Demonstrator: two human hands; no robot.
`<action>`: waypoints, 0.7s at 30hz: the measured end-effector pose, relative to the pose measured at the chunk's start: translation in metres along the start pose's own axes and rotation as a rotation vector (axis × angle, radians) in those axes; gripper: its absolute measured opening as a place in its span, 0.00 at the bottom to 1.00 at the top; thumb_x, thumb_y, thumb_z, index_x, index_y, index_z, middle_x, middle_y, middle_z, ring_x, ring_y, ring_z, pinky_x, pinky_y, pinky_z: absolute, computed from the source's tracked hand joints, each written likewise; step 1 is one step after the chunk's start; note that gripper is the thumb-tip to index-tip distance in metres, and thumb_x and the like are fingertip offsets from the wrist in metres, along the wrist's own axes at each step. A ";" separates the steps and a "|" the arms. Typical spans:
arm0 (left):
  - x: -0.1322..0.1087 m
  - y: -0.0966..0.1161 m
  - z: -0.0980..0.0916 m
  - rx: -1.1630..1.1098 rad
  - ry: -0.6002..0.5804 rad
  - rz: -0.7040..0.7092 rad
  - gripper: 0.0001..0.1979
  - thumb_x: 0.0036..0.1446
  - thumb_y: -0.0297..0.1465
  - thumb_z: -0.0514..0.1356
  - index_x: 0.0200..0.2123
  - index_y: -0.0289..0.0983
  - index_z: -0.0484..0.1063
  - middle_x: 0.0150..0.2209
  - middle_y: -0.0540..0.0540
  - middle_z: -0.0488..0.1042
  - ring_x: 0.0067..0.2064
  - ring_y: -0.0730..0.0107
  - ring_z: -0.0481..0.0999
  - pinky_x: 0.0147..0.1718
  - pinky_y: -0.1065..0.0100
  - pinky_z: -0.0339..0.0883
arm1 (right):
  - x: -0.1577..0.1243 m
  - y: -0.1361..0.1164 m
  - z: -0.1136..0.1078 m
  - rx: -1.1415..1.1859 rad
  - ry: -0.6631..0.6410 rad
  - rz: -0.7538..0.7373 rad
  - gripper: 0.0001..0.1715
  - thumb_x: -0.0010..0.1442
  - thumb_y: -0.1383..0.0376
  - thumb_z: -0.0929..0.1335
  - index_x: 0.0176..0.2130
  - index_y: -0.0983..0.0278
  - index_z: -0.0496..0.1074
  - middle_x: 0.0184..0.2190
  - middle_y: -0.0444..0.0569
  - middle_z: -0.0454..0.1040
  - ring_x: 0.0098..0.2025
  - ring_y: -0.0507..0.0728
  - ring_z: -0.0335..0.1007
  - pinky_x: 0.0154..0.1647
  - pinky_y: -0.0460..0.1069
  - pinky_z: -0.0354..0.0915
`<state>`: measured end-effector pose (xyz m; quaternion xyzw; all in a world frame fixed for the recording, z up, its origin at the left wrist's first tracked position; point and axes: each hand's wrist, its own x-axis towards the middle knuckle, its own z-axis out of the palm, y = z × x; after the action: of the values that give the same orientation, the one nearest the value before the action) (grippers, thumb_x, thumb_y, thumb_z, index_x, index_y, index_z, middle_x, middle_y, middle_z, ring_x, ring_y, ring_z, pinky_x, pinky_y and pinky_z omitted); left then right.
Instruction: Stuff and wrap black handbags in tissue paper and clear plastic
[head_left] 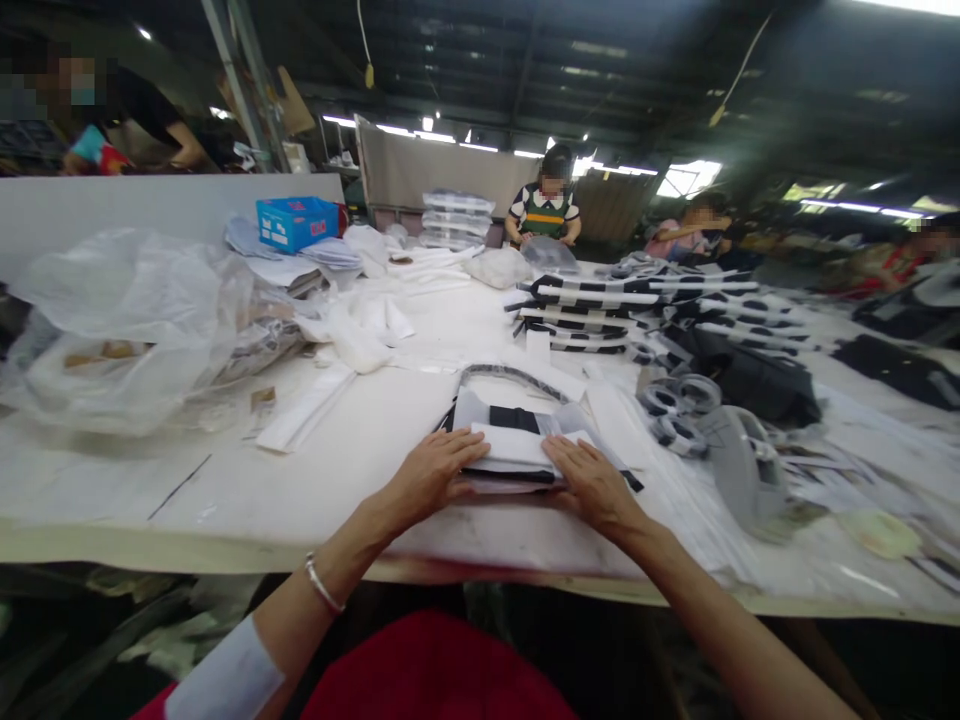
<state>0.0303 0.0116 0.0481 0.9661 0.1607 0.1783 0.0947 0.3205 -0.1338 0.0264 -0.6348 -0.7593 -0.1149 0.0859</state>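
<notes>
In the head view, a black handbag with white padding sheet lies on the table in front of me. Its dark strap arches at the far side, and a black patch shows in the middle. My left hand grips the bag's left end, fingers over the white sheet and thumb low at the near edge. At the right end, my right hand holds it the same way, its thumb partly hidden below. Both hands are closed on the bag.
Crumpled clear plastic bags and a blue box are at left. Black-and-white wrapped pieces are stacked at the back right. Tape rolls and a grey tape dispenser stand at right. A co-worker is across the table.
</notes>
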 end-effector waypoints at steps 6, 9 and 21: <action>0.000 -0.005 0.014 -0.016 0.118 -0.009 0.25 0.58 0.28 0.65 0.59 0.43 0.67 0.59 0.44 0.71 0.61 0.62 0.70 0.59 0.57 0.63 | 0.028 -0.039 -0.030 0.027 0.046 0.030 0.43 0.60 0.54 0.70 0.66 0.67 0.56 0.66 0.61 0.59 0.70 0.66 0.48 0.68 0.67 0.47; -0.003 -0.006 0.013 -0.022 0.115 -0.005 0.27 0.57 0.31 0.65 0.60 0.43 0.65 0.60 0.42 0.70 0.62 0.60 0.69 0.59 0.55 0.62 | 0.050 -0.065 -0.028 0.101 0.024 -0.050 0.43 0.58 0.58 0.72 0.66 0.68 0.57 0.66 0.60 0.59 0.70 0.64 0.48 0.69 0.65 0.47; -0.012 -0.019 0.021 -0.106 0.181 -0.036 0.35 0.51 0.29 0.69 0.62 0.37 0.62 0.65 0.35 0.62 0.66 0.54 0.61 0.62 0.51 0.60 | 0.061 -0.073 -0.003 0.217 -0.026 -0.009 0.40 0.55 0.64 0.74 0.63 0.66 0.62 0.63 0.61 0.65 0.65 0.64 0.59 0.65 0.65 0.54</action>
<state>0.0228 0.0226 0.0201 0.9366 0.1763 0.2715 0.1337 0.2375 -0.0893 0.0412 -0.6196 -0.7712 -0.0241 0.1439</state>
